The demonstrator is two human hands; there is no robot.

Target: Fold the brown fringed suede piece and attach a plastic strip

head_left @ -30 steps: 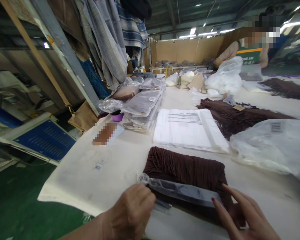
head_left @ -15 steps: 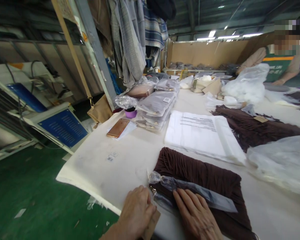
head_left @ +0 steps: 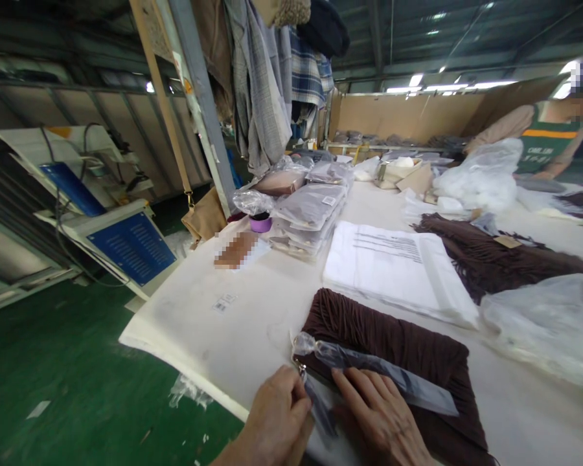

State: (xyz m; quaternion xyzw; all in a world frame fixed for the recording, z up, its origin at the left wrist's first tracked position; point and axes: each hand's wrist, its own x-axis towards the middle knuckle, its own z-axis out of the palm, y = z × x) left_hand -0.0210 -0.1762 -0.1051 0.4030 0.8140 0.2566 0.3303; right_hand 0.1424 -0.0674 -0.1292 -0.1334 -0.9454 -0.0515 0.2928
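A dark brown pleated bag lies flat on the white-covered table. Across it runs a strap wrapped in clear plastic, and a small metal clasp shows at its left corner. My left hand is closed beside that clasp, thumb against fingers; what it pinches is hidden. A second plastic-wrapped strip hangs from the clasp between my hands. My right hand lies with fingers stretched out over the bag's near left part, touching the bag below the wrapped strap.
Beyond the bag lies a stack of white printed plastic bags. Packed grey goods are piled behind, beside a purple tape roll and a phone. Brown fringed fabric and clear plastic lie right. A co-worker stands far right.
My left hand has moved slightly right and up toward the clasp. The brown card tag that showed under it is out of sight. My right hand stays on the bag.
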